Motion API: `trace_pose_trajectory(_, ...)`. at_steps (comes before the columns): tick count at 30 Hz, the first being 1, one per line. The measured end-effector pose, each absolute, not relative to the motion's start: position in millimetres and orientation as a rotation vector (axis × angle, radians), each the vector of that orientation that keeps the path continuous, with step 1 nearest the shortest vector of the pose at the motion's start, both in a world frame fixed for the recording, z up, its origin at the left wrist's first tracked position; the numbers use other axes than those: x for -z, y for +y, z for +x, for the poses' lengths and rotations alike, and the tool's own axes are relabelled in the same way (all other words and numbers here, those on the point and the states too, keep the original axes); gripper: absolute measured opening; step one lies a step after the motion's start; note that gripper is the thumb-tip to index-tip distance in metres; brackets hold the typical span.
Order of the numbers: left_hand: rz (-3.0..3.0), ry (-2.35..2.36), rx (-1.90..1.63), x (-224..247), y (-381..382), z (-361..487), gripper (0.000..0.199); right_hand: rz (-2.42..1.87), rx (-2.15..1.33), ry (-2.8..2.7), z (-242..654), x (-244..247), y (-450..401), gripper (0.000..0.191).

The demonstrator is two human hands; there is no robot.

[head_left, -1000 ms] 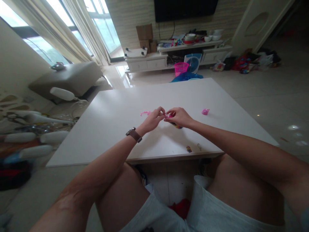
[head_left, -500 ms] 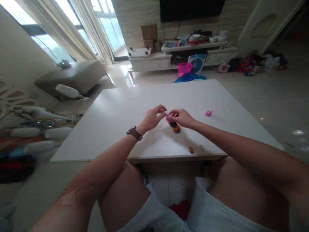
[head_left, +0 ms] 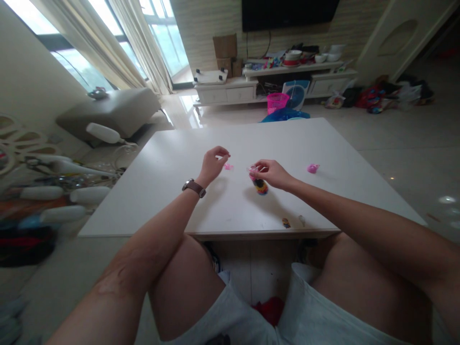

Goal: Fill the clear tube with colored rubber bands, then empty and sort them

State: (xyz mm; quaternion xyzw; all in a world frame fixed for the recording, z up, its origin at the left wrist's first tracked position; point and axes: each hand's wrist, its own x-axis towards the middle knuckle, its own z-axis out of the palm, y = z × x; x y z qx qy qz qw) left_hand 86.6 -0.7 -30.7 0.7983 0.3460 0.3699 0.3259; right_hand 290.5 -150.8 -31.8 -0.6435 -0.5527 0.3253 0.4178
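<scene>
My right hand [head_left: 271, 173] grips the top of a small clear bottle [head_left: 261, 187] with bands of colour inside, tilted above the white table [head_left: 172, 163]. To its left my left hand [head_left: 214, 163] is raised, thumb and fingertips pinched together; anything between them is too small to name. Just beside those fingertips lies a small pink piece [head_left: 227, 166]. A pink cap-like object [head_left: 313, 168] rests on the table to the right. Near the front edge are a small yellow figure [head_left: 286, 223] and a small clear piece [head_left: 302, 220].
Beyond the table are a pink basket [head_left: 277, 102], a blue item [head_left: 283, 115] and a low white cabinet [head_left: 230, 94] with bowls and boxes. White-padded metal arms [head_left: 104, 133] stand left of the table. My bare legs are below the front edge.
My left hand has moved away from the bottle, up and to the left, uncovering more of the pink piece. My right hand still grips the bottle.
</scene>
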Motion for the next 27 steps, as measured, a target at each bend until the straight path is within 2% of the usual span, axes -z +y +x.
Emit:
trace_pose_trajectory(4,2.041,1.361,-0.691,63.2,37.6,61.0,0.020,-1.569,-0.792,-1.325,293.0,33.9,-148.4,0.027)
trace_pose_trajectory(9,2.050,1.516,-0.463,95.4,54.6,53.2,0.028,-1.556,-0.795,-1.307,293.5,34.7,-147.7,0.027)
trace_pose_trajectory(18,1.997,1.667,-0.429,109.6,67.4,74.6,0.007,-1.552,-0.804,-1.326,300.2,24.8,-159.0,0.031)
trace_pose_trajectory(27,2.056,1.553,-0.607,106.2,68.9,82.6,0.022,-1.553,-0.775,-1.303,314.9,26.2,-170.0,0.034)
